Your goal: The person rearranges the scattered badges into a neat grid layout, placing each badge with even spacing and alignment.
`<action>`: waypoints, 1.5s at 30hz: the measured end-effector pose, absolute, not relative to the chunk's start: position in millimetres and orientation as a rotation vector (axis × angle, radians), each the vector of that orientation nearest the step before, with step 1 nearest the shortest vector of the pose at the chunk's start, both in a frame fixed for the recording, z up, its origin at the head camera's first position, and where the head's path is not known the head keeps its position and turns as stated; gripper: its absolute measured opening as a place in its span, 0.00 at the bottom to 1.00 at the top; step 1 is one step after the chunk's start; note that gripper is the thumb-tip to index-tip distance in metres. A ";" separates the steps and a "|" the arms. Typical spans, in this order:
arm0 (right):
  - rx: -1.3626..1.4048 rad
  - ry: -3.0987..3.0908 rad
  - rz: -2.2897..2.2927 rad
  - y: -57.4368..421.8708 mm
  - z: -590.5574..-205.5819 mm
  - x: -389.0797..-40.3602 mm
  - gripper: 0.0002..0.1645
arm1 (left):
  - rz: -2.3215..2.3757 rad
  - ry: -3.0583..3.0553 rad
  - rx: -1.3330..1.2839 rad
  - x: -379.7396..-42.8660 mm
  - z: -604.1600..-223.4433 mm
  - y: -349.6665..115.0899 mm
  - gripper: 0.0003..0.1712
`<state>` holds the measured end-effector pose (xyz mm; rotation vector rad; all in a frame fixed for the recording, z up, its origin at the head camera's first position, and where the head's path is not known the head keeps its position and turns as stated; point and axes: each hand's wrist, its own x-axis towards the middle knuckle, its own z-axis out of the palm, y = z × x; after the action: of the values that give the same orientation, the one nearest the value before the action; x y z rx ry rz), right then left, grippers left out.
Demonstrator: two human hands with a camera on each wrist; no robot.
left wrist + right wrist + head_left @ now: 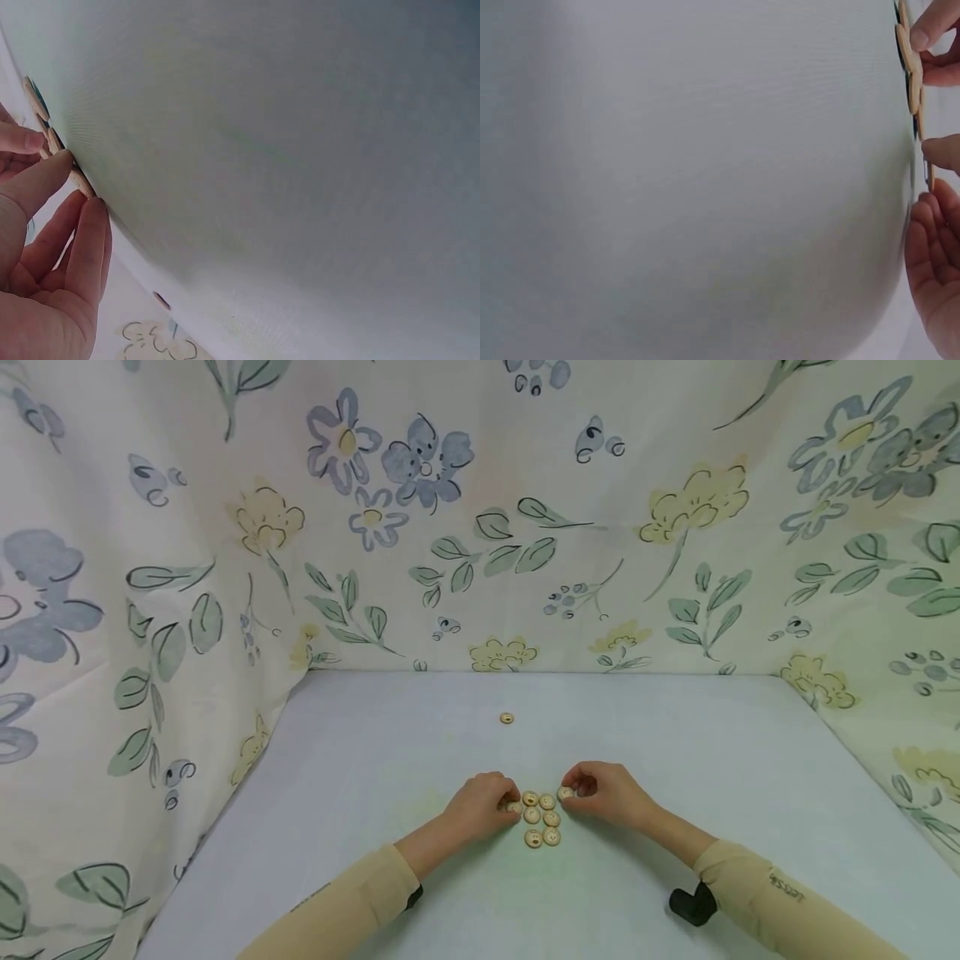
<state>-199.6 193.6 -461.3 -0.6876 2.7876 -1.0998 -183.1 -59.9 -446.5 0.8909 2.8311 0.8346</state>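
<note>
Several small round wooden discs with dark, face-like marks lie in two uneven columns on the table, among them one wooden disc (532,816) near the middle. My left hand (480,806) pinches a disc (513,807) at the left side of this group, thumb and fingertips on its edge. On the opposite side, my right hand (609,793) pinches another disc (566,793) by its edge, a little apart from the top right one. Both wrist views show the held discs edge-on, low at the table surface.
A lone wooden disc (507,718) lies farther back on the white table (390,735). Floral curtains (465,593) hang behind the table and along its sides. A black wrist mount (693,904) sticks out under the right sleeve.
</note>
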 end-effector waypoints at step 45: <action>-0.255 2.908 -1.107 159.8 -458.9 -314.5 0.14 | 0.835 2.835 0.883 -183.6 -446.4 -58.7 0.07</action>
<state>-314.5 159.8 -458.9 -0.2554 2.9080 -1.1069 -183.6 -58.7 -446.4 0.8826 2.8352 0.8347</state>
